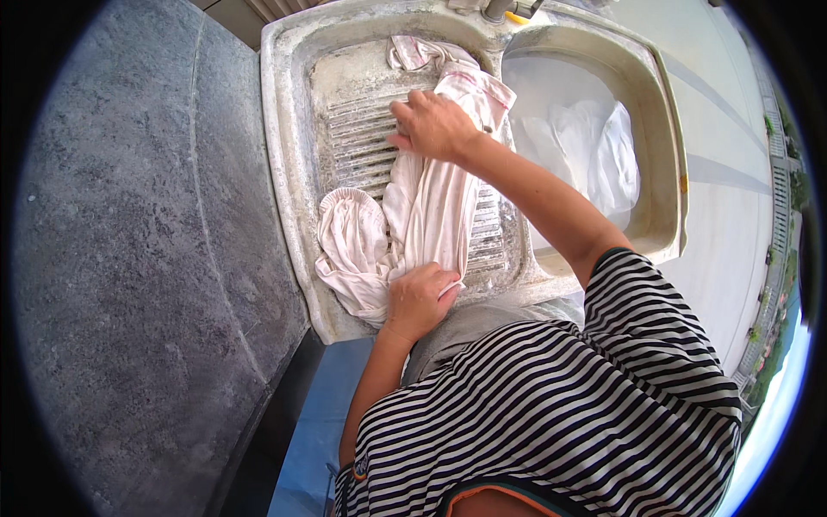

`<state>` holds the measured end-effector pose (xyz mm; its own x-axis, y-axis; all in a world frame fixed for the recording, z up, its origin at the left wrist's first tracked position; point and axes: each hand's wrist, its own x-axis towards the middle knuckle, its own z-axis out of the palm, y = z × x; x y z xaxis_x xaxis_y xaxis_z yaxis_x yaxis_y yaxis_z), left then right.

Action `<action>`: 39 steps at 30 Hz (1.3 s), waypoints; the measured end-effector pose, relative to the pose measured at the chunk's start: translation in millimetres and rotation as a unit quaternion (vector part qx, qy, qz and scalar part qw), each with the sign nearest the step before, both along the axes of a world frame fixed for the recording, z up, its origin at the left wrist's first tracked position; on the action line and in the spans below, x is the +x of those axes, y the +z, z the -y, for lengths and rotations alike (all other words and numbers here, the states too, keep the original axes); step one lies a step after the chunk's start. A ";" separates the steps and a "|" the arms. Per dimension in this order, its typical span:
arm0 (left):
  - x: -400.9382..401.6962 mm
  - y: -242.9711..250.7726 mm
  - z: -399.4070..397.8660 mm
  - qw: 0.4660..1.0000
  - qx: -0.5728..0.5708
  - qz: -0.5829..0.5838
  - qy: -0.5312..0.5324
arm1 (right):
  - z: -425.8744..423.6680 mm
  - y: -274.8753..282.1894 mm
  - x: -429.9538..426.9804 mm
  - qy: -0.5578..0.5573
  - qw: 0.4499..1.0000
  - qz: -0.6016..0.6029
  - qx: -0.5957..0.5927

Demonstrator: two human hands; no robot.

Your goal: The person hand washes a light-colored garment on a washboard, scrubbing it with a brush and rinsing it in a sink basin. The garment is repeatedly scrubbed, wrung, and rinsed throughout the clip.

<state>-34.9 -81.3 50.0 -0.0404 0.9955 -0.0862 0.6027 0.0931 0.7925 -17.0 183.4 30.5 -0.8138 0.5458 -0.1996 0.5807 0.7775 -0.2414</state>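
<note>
A wet, pale pink garment (433,213) is stretched lengthwise over the ribbed washboard (362,139) of a stone sink basin. My left hand (420,300) grips its near end at the basin's front edge. Farther up, my right hand (439,126) rests on the cloth with curled fingers; its palm is hidden, so I cannot tell whether it grips fabric. Beside my left hand, a bunched part with a gathered edge (352,223) lies on the left. The garment's far end, with thin reddish lines along a hem (478,87), is folded behind my right hand.
The right basin (659,187) holds cloudy water with white cloth (591,148) in it. A tap (497,10) stands at the back, near a small yellow object (517,18). A dark grey stone-like surface (142,213) adjoins the sink on the left.
</note>
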 end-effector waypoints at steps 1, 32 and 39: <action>-1.0 -0.8 0.4 1.000 0.001 0.000 0.002 | 40.0 2.5 16.2 0.067 0.995 -0.076 0.020; -44.3 4.1 -34.1 0.952 -0.039 -0.286 0.102 | 0.3 -19.3 58.2 0.069 0.991 -0.069 0.088; -78.0 48.5 -24.6 0.935 -0.031 0.282 0.214 | -17.1 -32.9 70.8 0.060 0.989 -0.079 0.109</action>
<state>-112.9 -56.6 98.5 -0.3643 0.8909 -0.2712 -0.0131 0.2863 0.9580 53.8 200.5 -2.3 -0.8874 0.4587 0.0462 0.4488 0.8824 -0.1410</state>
